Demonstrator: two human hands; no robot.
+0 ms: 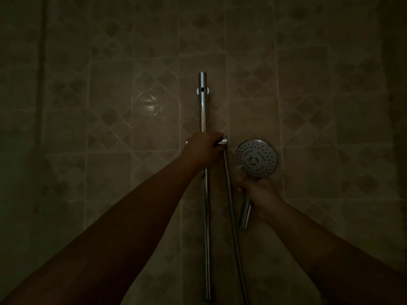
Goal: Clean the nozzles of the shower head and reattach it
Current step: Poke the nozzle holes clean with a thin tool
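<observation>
Your left hand (203, 148) is clamped on the holder (223, 142) on the rail (203, 111). Right of the hose (231, 194), your right hand (261, 194) grips the head (257, 157), face toward you. Looks like reattaching: next, seat its handle in the holder.

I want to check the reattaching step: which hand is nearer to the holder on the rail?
Left. The left hand grips the holder on the rail; the right hand holds the shower head by its handle, beside and below.
</observation>
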